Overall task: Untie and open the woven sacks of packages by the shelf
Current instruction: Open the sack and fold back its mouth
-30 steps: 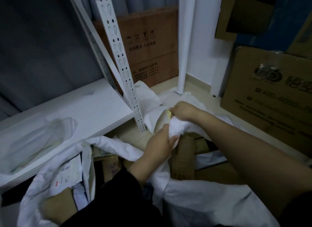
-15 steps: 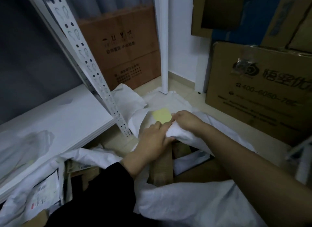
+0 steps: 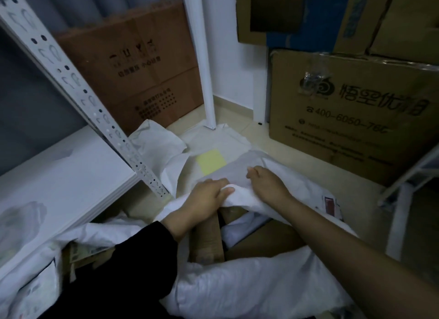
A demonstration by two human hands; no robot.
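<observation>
A white woven sack (image 3: 259,292) lies open on the floor in front of me, with brown cardboard packages (image 3: 207,240) showing inside its mouth. My left hand (image 3: 209,195) grips the far rim of the sack, fabric bunched between thumb and fingers. My right hand (image 3: 267,182) holds the same rim just to the right, fingers curled over the cloth and pressing it down. A second white sack (image 3: 35,278) with labelled parcels lies open at the lower left. A flat white sack with a yellow label (image 3: 211,162) lies beyond my hands.
A white shelf board (image 3: 64,176) and its perforated upright (image 3: 78,86) stand on the left. A white pole (image 3: 204,69) rises behind. Brown cartons (image 3: 142,69) lean on the wall, and a large printed carton (image 3: 351,114) stands at the right beside a white frame (image 3: 401,188).
My hands have moved apart and lowered, spreading the bunched sack mouth wider and flatter. The view has shifted left and down, showing more of the yellow label.
</observation>
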